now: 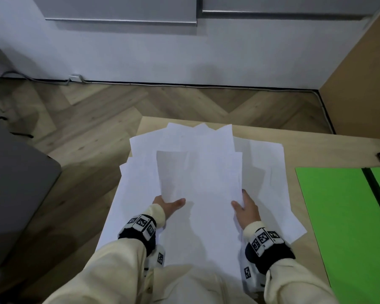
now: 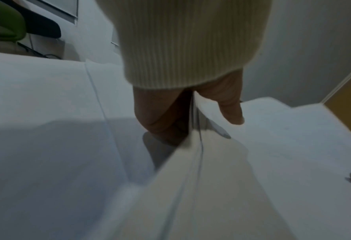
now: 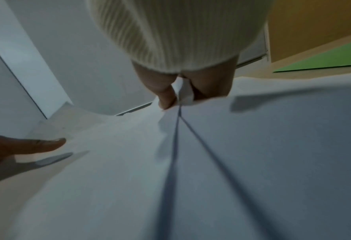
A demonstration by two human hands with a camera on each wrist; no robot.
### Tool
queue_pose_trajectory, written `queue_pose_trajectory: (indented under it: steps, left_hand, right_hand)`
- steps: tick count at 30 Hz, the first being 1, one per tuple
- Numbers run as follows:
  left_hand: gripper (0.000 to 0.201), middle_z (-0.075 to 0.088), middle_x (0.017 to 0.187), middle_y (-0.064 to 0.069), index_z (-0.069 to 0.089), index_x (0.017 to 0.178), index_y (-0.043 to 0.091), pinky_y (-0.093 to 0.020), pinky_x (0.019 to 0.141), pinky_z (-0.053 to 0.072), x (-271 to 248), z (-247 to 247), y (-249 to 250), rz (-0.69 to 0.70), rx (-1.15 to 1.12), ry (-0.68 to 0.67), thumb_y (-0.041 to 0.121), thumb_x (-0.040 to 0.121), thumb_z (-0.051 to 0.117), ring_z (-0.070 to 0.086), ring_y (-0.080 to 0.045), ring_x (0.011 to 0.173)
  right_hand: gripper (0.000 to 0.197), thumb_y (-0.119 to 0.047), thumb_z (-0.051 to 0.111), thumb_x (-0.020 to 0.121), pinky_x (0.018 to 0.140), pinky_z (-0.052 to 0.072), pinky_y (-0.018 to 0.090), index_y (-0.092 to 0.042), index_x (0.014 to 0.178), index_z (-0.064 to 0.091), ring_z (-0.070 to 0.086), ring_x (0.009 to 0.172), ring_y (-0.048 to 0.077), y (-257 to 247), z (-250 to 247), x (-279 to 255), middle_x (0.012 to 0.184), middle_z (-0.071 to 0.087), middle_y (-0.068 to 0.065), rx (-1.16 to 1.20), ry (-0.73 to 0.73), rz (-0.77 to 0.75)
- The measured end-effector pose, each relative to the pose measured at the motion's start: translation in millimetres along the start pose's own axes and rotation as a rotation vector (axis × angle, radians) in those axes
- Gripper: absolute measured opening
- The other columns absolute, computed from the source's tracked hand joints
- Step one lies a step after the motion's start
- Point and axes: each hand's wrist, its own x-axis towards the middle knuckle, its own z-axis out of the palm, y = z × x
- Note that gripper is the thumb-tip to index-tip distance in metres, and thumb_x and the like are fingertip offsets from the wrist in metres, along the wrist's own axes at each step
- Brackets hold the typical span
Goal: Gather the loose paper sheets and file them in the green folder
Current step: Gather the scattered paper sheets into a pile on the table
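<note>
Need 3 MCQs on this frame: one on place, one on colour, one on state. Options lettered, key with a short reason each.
1. Where does the folder lie relative to the paper sheets?
A. To the person's right of them, on the table
B. Under them
C. On the floor

2. What colour is the folder?
A. Blue
B. Green
C. Red

3. What is the state of the hands?
A. Both idle, off the paper
B. Only the right hand holds paper
C. The left hand and the right hand each grip the sheets at one side

Key:
1 A, the head view shows it flat on the table, right of the pile.
2 B, it is bright green in the head and right wrist views.
3 C, each thumb lies on top of the sheets, with the fingers hidden beneath.
</note>
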Motion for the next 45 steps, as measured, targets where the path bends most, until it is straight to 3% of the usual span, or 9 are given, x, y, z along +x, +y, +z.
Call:
queue_pose_trajectory:
  steps: [6,9,12,14,18,24,29,38,45]
  left_hand:
    - [0.072,0.065,0.108,-0.008,0.052,0.121,0.015,-0.032,0.071,0.048,-7,2,1,-0.035,0.204,-0.034,0.055,0.065,0.073,0.060,-0.027,0.085]
    - [0.053,0.070,0.100,-0.011,0.063,0.110,0.008,-0.034,0.073,0.054,-6,5,12,0.046,0.146,-0.041,0.044,0.072,0.074,0.066,-0.031,0.086]
    - [0.034,0.070,0.103,-0.013,0.068,0.101,0.010,-0.034,0.087,0.053,-2,-16,18,-0.027,-0.006,0.273,0.027,0.072,0.072,0.067,-0.031,0.095]
    - [0.042,0.056,0.116,-0.014,0.058,0.108,0.013,-0.038,0.091,0.047,0,-36,13,-0.178,0.163,0.515,0.027,0.070,0.069,0.055,-0.032,0.106]
    - [0.070,0.038,0.128,-0.020,0.039,0.123,0.003,-0.044,0.094,0.040,0,-47,4,-0.315,0.328,0.617,0.033,0.068,0.072,0.041,-0.035,0.117]
    - [0.084,0.036,0.129,-0.020,0.031,0.133,0.004,-0.047,0.093,0.045,6,-40,10,-0.299,0.137,0.584,0.031,0.067,0.074,0.049,-0.040,0.112]
    - [0.080,0.042,0.137,-0.019,0.030,0.137,0.004,-0.048,0.101,0.043,9,-34,15,-0.146,-0.060,0.480,0.028,0.073,0.072,0.047,-0.038,0.124]
    - [0.029,0.065,0.112,-0.023,0.059,0.116,0.000,-0.044,0.093,0.048,-10,-17,22,0.092,-0.009,0.324,0.006,0.089,0.051,0.060,-0.040,0.105]
    - [0.074,0.052,0.137,-0.019,0.041,0.137,-0.001,-0.040,0.102,0.042,-10,-40,22,-0.097,-0.002,0.094,0.048,0.084,0.059,0.051,-0.038,0.123]
  right_hand:
    - [0.067,-0.032,0.061,0.088,0.104,0.032,0.030,-0.002,0.140,0.033,0.040,0.135,0.028,-6,-10,-8,0.143,0.043,0.014,-0.045,-0.263,0.178]
    - [0.074,-0.033,0.067,0.083,0.108,0.034,0.036,0.004,0.138,0.033,0.043,0.132,0.032,-3,-19,2,0.143,0.043,0.019,-0.057,-0.058,0.221]
    - [0.058,-0.020,0.070,0.080,0.102,0.043,0.038,0.008,0.125,0.048,0.056,0.118,0.037,6,-33,11,0.130,0.056,0.024,0.015,0.245,0.233]
    - [0.052,-0.013,0.070,0.078,0.100,0.041,0.043,0.009,0.121,0.050,0.052,0.120,0.038,12,-49,12,0.132,0.052,0.023,-0.035,0.410,0.246]
    - [0.053,-0.019,0.072,0.075,0.103,0.035,0.053,0.005,0.120,0.056,0.039,0.128,0.038,24,-70,15,0.143,0.038,0.014,-0.232,0.445,0.303]
    - [0.058,-0.017,0.075,0.075,0.101,0.044,0.043,0.007,0.123,0.053,0.057,0.115,0.039,26,-76,21,0.129,0.056,0.024,-0.074,0.313,0.218]
    - [0.072,-0.012,0.070,0.081,0.114,0.028,0.039,0.005,0.141,0.034,0.041,0.134,0.035,20,-63,18,0.144,0.042,0.021,-0.056,0.197,0.204]
    - [0.054,-0.006,0.061,0.087,0.109,0.032,0.036,0.002,0.137,0.041,0.046,0.130,0.033,11,-35,15,0.140,0.049,0.018,0.029,0.097,0.153]
    - [0.053,-0.008,0.064,0.084,0.105,0.036,0.033,0.002,0.133,0.046,0.051,0.125,0.033,2,-19,19,0.136,0.053,0.016,0.015,0.072,0.136]
